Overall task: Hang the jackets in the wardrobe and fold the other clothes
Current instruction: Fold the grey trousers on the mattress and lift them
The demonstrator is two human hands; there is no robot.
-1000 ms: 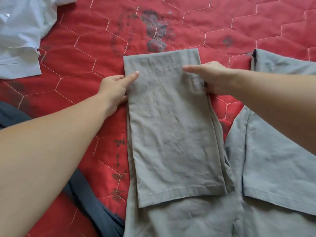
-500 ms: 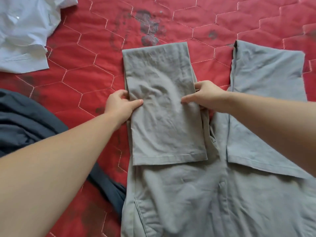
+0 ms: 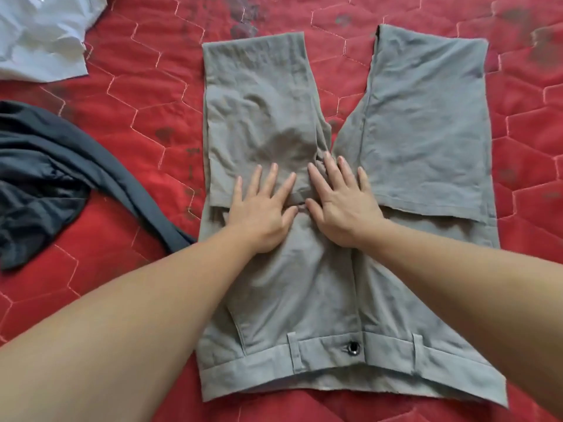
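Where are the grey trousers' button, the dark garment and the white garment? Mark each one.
button point(image 3: 353, 347), head view, its centre on the waistband
dark garment point(image 3: 45, 169), head view, its bunched middle
white garment point(image 3: 39, 41), head view, its crumpled middle

White garment point(image 3: 39, 38) cut off at top and left edges, type unclear. Dark garment point(image 3: 45, 178) runs off left edge, shape unreadable. Both forearms cropped by bottom and side edges. Trouser point(image 3: 304, 284) crotch hidden under left hand point(image 3: 263, 211) and right hand point(image 3: 342, 208). Waistband button point(image 3: 353, 347) too small for detail. Bed cover point(image 3: 146, 95) stains blurred.
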